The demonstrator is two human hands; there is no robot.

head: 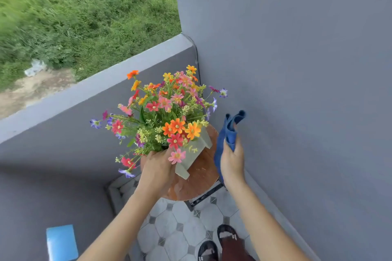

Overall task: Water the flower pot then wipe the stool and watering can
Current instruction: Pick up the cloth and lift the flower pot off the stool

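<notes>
My left hand [157,167] grips the grey square flower pot [192,154]; my right hand [231,161] pinches the blue cloth [227,133]. The pot could slip off the wet round wooden stool [201,178] under my hands.

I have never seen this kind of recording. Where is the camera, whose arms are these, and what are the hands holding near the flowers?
There is no machine here. The one picture comes from a wide-angle camera worn on a person's head, looking forward and down, so the two bare arms are that person's own, and the sandalled feet show at the bottom.

The person stands in a corner of a balcony with grey walls and a tiled floor. A round wooden stool stands there, its top looking wet. A grey flower pot full of colourful flowers is over the stool; whether it rests on it or is lifted, I cannot tell.

The left hand grips the pot. The right hand holds a blue cloth beside the stool. No watering can is in view.
</notes>
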